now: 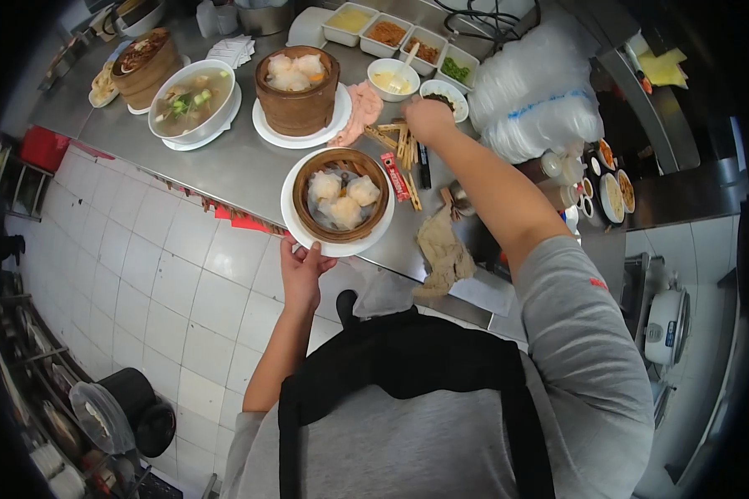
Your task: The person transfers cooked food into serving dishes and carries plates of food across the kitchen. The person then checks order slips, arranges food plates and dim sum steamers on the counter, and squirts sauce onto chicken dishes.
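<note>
My left hand (pixel 303 268) grips the near rim of a white plate (pixel 290 208), thumb on top and fingers beneath. On that plate sits a round bamboo steamer (pixel 384 209) holding several pale dumplings (pixel 341 202) on a liner. My right hand (pixel 429 122) reaches across the counter to a small white bowl (pixel 463 109) with dark contents (pixel 439 98). Its fingers are curled together at the bowl's near left edge, and whatever they may pinch is hidden. Clothespins (pixel 406 148) and a black marker (pixel 424 166) lie below that hand.
A second steamer of dumplings (pixel 297 104) and a soup bowl (pixel 193 100) stand on the steel counter (pixel 225 179). Containers of toppings (pixel 387 33) line the back. Stacked plastic lids (pixel 541 108) are on the right; a crumpled cloth (pixel 443 249) lies at the front edge.
</note>
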Demonstrator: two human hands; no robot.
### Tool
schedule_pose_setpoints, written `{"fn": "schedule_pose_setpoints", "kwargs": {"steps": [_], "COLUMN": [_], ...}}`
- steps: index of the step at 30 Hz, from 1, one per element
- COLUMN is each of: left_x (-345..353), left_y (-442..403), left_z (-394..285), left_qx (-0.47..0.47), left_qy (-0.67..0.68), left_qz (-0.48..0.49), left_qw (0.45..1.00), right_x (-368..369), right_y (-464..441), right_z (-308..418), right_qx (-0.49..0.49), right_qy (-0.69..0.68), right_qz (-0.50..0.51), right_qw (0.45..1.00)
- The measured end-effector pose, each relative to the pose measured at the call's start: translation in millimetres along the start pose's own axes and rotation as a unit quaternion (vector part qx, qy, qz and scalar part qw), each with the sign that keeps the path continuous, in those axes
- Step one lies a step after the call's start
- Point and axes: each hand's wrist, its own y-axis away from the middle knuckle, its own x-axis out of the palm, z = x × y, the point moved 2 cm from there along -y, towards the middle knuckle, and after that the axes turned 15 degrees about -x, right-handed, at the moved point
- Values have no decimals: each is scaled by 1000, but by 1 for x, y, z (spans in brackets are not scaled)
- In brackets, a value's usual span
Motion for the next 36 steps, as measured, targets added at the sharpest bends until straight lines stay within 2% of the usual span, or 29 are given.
{"fn": "schedule_pose_setpoints", "kwargs": {"steps": [1,4,5,8,9,12,15,18,20,22,24,26,29,31,32,34,36], "left_x": [0,1,1,0,1,2,1,1,6,-2,-10,-7,-16,-24,-25,-35,-35], "left_y": [-1,1,2,2,2,2,1,0,0,-5,-10,-4,5,10,12,15,29], "left_z": [-1,0,0,2,2,0,2,-1,-3,4,8,6,8,10,9,7,10], "left_qx": [-1,-3,-3,-4,-5,1,3,-12,-23,16,39,42,28,36,46,74,89], "left_qy": [2,9,10,11,12,9,6,1,-5,-20,-34,-23,9,10,11,-11,-28], "left_qz": [0,-6,-8,-11,-12,-10,-7,-11,-20,-12,-31,-47,-43,-41,-45,-45,-29], "left_qw": [1000,1000,1000,1000,1000,1000,1000,1000,1000,1000,998,998,999,998,998,996,995], "right_x": [-5,10,8,0,-7,-9,-15,-31,-60,-98,-132,-160,-192,-190,-171,-134,-79], "right_y": [0,-20,-22,-29,-23,-17,-7,6,28,65,127,203,327,399,435,511,570], "right_z": [4,-10,-18,-38,-38,-41,-37,-33,-23,-15,-11,-18,-41,-65,-83,-127,-160], "right_qx": [-6,31,40,-17,88,96,118,79,61,28,-1,-39,44,143,210,239,364], "right_qy": [23,-4,-79,-256,-433,-554,-594,-593,-599,-627,-652,-620,-588,-546,-495,-486,-437], "right_qz": [37,4,0,71,111,131,125,99,-5,-52,-150,-253,-356,-426,-473,-479,-491], "right_qw": [999,1000,996,964,890,817,786,795,798,777,744,742,725,707,698,690,660]}}
